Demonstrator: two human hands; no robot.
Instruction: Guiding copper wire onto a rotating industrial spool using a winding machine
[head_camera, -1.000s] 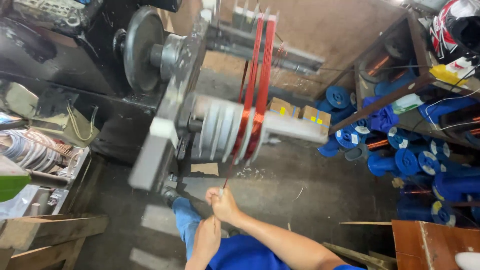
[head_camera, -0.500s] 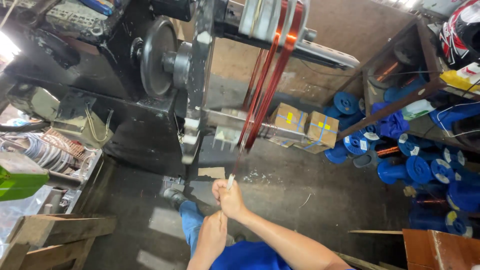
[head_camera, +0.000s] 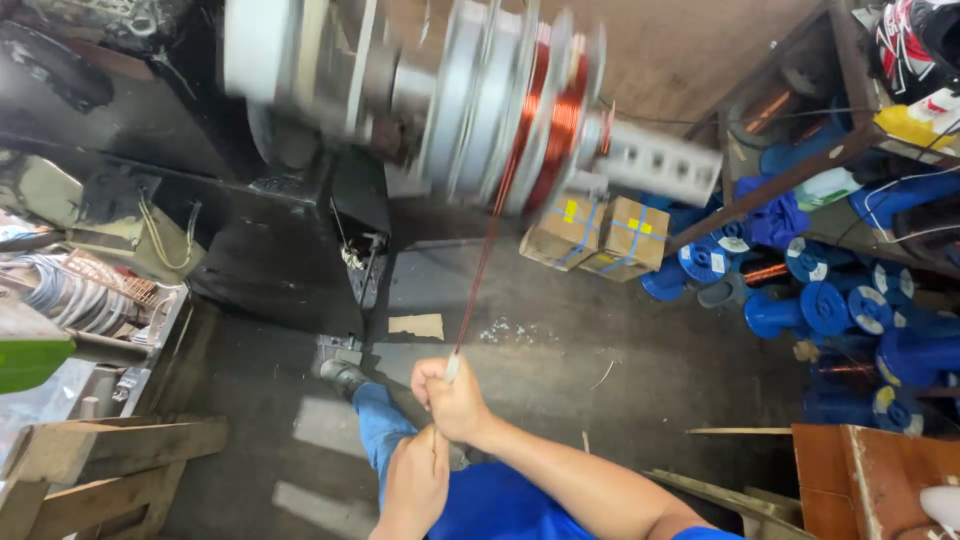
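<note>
- Your right hand (head_camera: 452, 398) is closed in a fist around the copper wire (head_camera: 488, 250), pinching it where a small pale sleeve or tube shows at the top of the fist. Keep that grip firm but let the strand slide, so the tension stays even.
- Your left hand (head_camera: 420, 480) sits just below and behind the right one, resting near your knee. Whether it is holding the wire's tail or simply lying curled, I cannot tell from this angle.
- The wire runs straight up from your fist to the winding former (head_camera: 530, 110), a stack of pale discs on a shaft with two bands of copper coil between them. It is blurred, which I judge to mean it is spinning.
- Hold the strand in line with the groove that is filling. A sideways pull would likely drag it over a disc edge into the next slot.
- Keep your fist well below the discs and your sleeve away from the shaft.
- Watch the copper bands for gaps or heaped turns, and steer with small wrist movements rather than moving the whole arm.
- The cardboard boxes (head_camera: 598, 232) and blue spools (head_camera: 800, 300) on the floor lie well apart from the wire's path, so nothing there should snag it.
</note>
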